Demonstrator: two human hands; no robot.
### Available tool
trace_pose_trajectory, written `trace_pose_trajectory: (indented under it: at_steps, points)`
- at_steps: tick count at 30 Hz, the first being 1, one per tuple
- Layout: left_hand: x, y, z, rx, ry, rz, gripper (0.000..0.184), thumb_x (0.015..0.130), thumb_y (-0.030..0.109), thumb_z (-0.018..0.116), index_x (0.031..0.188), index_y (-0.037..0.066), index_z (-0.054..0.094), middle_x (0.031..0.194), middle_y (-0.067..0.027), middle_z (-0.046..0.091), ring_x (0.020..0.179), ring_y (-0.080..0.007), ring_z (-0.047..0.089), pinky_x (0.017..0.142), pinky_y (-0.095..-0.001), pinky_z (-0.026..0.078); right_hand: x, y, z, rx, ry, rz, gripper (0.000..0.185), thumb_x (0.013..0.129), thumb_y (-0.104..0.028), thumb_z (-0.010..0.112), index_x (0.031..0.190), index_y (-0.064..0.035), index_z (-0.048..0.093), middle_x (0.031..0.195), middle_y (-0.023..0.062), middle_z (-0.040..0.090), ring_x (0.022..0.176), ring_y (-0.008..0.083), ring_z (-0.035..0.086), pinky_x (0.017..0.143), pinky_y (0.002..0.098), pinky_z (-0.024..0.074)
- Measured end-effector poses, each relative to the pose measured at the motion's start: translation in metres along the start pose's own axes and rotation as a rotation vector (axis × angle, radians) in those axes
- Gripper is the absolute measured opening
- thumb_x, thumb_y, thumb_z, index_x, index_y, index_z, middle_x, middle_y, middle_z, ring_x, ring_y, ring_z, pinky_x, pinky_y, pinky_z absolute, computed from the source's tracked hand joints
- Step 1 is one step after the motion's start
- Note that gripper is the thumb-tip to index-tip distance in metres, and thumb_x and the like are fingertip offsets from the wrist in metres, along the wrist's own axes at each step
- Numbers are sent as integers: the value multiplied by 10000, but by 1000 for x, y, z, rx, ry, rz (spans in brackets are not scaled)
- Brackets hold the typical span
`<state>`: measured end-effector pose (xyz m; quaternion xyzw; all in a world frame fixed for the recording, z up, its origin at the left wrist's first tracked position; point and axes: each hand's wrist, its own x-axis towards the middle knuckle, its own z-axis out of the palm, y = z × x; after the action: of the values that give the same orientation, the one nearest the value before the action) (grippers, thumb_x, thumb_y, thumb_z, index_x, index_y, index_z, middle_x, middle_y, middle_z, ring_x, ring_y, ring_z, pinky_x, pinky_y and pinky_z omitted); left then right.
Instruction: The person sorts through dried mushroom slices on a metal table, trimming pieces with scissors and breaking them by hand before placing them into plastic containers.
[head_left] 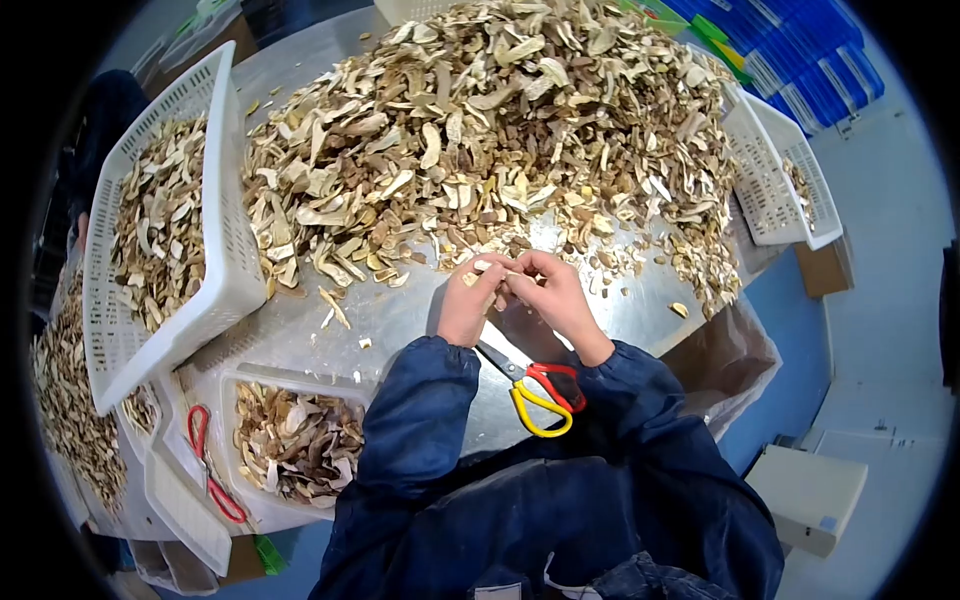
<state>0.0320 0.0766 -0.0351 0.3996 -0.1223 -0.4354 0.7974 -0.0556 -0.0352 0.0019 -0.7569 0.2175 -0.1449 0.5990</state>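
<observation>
My left hand (468,303) and my right hand (560,300) meet at the fingertips over the metal table, close to the near edge of a large heap of dried mushroom slices (520,110). Pinched in the left fingers is a small pale dried mushroom slice (482,267), partly hidden. The right thumb and forefinger are closed against the same spot; they seem to grip its other end, though the fingers cover most of it. Below both hands lies a pair of scissors (515,372) with one red and one yellow handle, untouched.
A white perforated basket (215,290) of slices stands tilted at left, another white basket (765,150) at right. Near my left sleeve sit a clear tray (300,380) of darker pieces and red-handled scissors (205,465). A lined box (735,365) is right, blue crates (800,60) beyond.
</observation>
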Motion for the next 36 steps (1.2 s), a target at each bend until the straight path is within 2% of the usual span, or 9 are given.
trace_pose_trajectory:
  at_steps: [6, 11, 14, 18, 24, 28, 29, 33, 36]
  points:
    - [0, -6, -4, -54, -56, -49, 323, 968, 308, 468, 1060, 11, 556, 825, -26, 553, 671, -67, 477, 541, -193, 379, -3, -11, -4, -39, -5, 28, 116, 793, -102, 598, 777, 11, 578, 699, 52, 615, 672, 108, 590, 619, 247, 465]
    - [4, -6, -22, -508, -173, -97, 209, 947, 225, 486, 949, 29, 558, 817, -34, 516, 685, -94, 479, 534, -224, 363, -5, -12, -30, -83, -266, 87, 158, 804, -152, 624, 823, 3, 644, 711, 63, 626, 668, 117, 586, 620, 267, 460]
    - [2, -5, -22, -610, -136, -116, 133, 931, 212, 484, 931, 83, 515, 841, -6, 461, 714, -103, 453, 582, -218, 415, 11, 0, -60, -370, -101, -141, 194, 833, -174, 637, 928, -12, 682, 802, 62, 676, 674, 124, 605, 612, 271, 479]
    - [-2, 1, -8, -350, 23, -117, 103, 890, 144, 514, 963, 73, 521, 859, -12, 506, 798, -121, 497, 725, -291, 462, 52, 25, -105, -665, 402, -103, 210, 829, -203, 625, 941, -37, 690, 849, 124, 682, 711, 242, 638, 661, 329, 490]
    - [3, -10, -19, -423, -221, -126, 209, 883, 107, 521, 1081, 40, 527, 793, -4, 448, 685, -102, 402, 607, -243, 363, 71, 28, -106, -1011, 117, -76, 200, 780, -233, 638, 807, -36, 614, 830, 156, 611, 795, 350, 596, 691, 426, 472]
    - [3, -4, -18, -448, -258, -137, 197, 900, 122, 505, 1086, 58, 512, 781, 2, 420, 661, -86, 377, 579, -216, 339, 50, 26, -101, -962, -47, -119, 193, 723, -198, 668, 783, -36, 583, 823, 156, 600, 805, 362, 581, 690, 439, 466]
    - [3, -3, -17, -446, -252, -134, 203, 900, 125, 506, 1092, 60, 510, 784, 3, 420, 661, -84, 377, 577, -213, 339, 47, 27, -104, -964, -115, -113, 165, 743, -152, 655, 814, -20, 588, 752, 123, 602, 736, 287, 602, 630, 392, 474]
    - [4, -6, -19, -447, -262, -130, 225, 900, 140, 518, 1112, 66, 502, 794, 9, 420, 662, -77, 378, 573, -204, 337, 25, 25, -124, -108, -107, 221, 98, 839, -105, 595, 860, -10, 606, 714, 24, 576, 562, 90, 506, 479, 258, 408]
    - [5, -5, -20, -451, -281, -118, 237, 902, 151, 526, 1123, 70, 495, 795, 12, 413, 664, -74, 379, 569, -199, 335, 13, 41, -144, 566, -52, 148, 106, 851, -110, 580, 871, -9, 603, 741, 50, 592, 534, 101, 487, 448, 235, 378]
